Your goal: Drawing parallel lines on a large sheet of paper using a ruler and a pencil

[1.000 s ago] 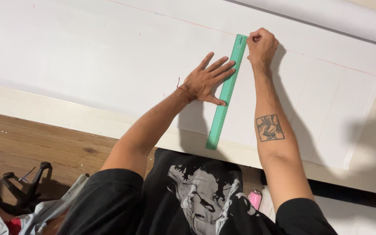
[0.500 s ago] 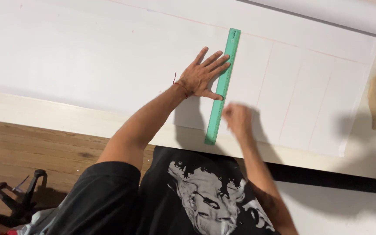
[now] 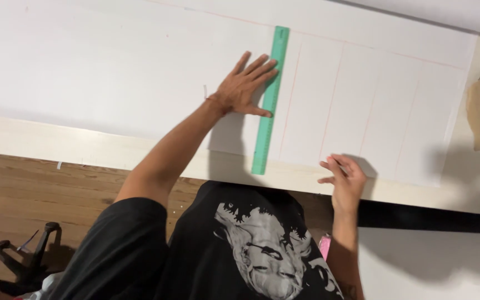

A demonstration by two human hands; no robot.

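The left hand (image 3: pixel 246 89) lies flat, fingers spread, arm stretched far forward. The right hand (image 3: pixel 344 179) hovers near, fingers loosely open, forearm bent back.

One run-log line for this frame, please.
left hand: flat on green ruler | right hand: open at white sheet near edge | faint red lines ruled

Bright, even light is falling from above, washing the white paper sheet (image 3: pixel 112 66) pale. Soft shadows are trailing below both arms toward the worktop's near edge. The right hand (image 3: pixel 344 176) is blurring slightly.
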